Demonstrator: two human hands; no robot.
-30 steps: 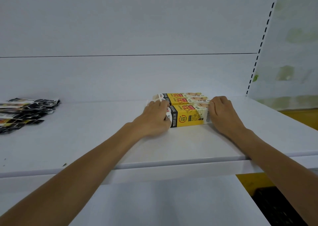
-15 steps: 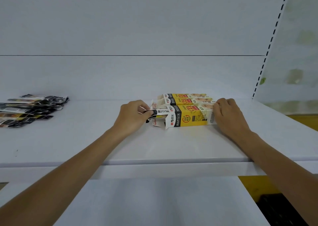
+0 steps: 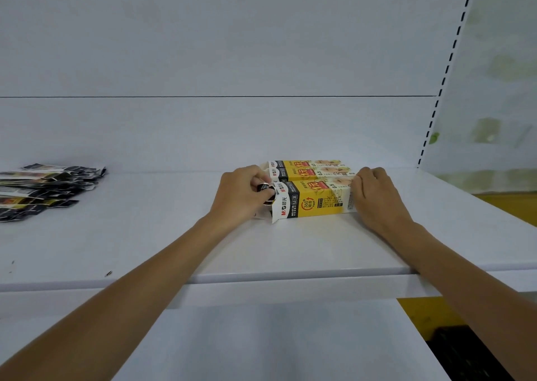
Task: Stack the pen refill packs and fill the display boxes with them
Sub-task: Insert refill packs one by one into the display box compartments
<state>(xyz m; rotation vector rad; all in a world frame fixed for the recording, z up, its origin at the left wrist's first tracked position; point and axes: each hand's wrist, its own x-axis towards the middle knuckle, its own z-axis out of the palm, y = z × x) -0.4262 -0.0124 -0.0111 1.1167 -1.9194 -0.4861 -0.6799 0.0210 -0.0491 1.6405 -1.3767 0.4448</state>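
Note:
Three yellow, black and white display boxes lie side by side on the white shelf [image 3: 145, 235]. The nearest display box [image 3: 315, 203] has its left end flaps open. My left hand [image 3: 241, 196] grips the black ends of refill packs [image 3: 266, 190] sticking out of that open end. At the nearest box's right end, my right hand [image 3: 374, 197] rests with curled fingers. The other two boxes [image 3: 308, 169] lie just behind. A loose pile of black refill packs [image 3: 43, 190] lies far left on the shelf.
A white back panel rises behind the shelf. A slotted upright [image 3: 444, 75] stands at the right. A lower white shelf [image 3: 261, 345] sits below the front edge. A dark crate [image 3: 470, 354] shows at the bottom right on a yellow floor.
My left hand moved off the box's left end, the flaps opened, and it now grips pack ends at the opening. My right hand stays at the right end.

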